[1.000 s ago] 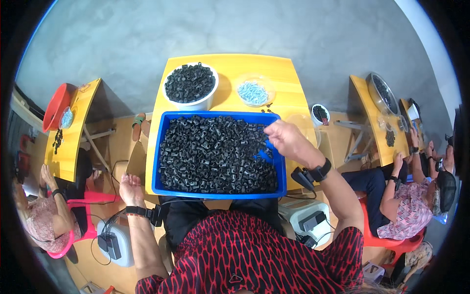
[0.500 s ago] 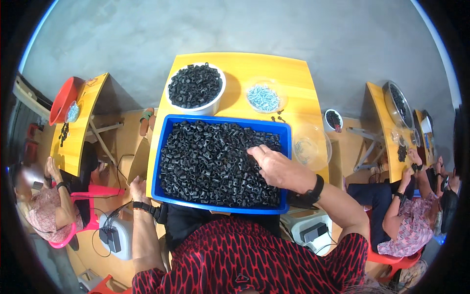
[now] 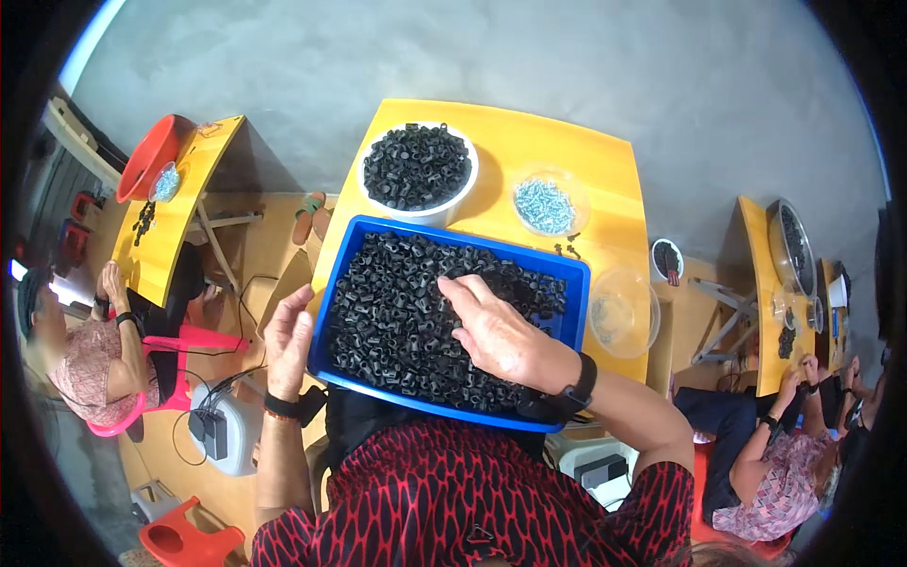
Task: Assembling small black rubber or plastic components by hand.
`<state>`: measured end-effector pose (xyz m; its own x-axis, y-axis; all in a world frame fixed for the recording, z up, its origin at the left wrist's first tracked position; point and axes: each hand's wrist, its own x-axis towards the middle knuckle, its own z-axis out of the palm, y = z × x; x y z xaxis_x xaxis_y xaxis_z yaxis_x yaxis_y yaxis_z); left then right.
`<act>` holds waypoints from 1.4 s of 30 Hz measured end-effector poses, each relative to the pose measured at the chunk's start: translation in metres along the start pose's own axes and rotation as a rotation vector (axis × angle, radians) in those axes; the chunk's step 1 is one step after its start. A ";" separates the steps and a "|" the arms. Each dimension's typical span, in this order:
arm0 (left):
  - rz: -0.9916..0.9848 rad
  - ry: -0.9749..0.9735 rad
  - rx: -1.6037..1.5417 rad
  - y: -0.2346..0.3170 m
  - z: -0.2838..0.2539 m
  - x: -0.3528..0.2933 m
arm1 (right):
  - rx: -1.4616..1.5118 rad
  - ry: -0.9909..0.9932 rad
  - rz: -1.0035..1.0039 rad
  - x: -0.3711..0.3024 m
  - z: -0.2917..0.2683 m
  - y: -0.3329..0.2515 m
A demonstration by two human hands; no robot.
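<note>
Fingers of my right hand are lying loosely spread over the black plastic pieces in the blue tray, thumb apart and nothing visibly pinched, while my left hand is hovering half open just beside the tray's left rim. Because the tray is sitting aslant, its near side reaching over my lap, apparently unbraced, a hard sweep toward me could be tipping it and spilling pieces; a shove away could be bumping the heaped white tub beyond it on the table.
</note>
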<state>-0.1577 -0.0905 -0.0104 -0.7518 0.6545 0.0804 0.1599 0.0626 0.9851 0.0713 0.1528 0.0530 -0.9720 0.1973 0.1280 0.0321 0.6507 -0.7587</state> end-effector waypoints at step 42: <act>0.072 -0.128 0.137 -0.006 0.013 -0.006 | -0.394 -0.086 0.545 -0.071 -0.009 -0.001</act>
<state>-0.1457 -0.0848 -0.0186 -0.6493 0.7509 0.1210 0.3018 0.1084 0.9472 0.1422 0.1444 0.0503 -0.8073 0.5247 -0.2701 0.5896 0.6966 -0.4088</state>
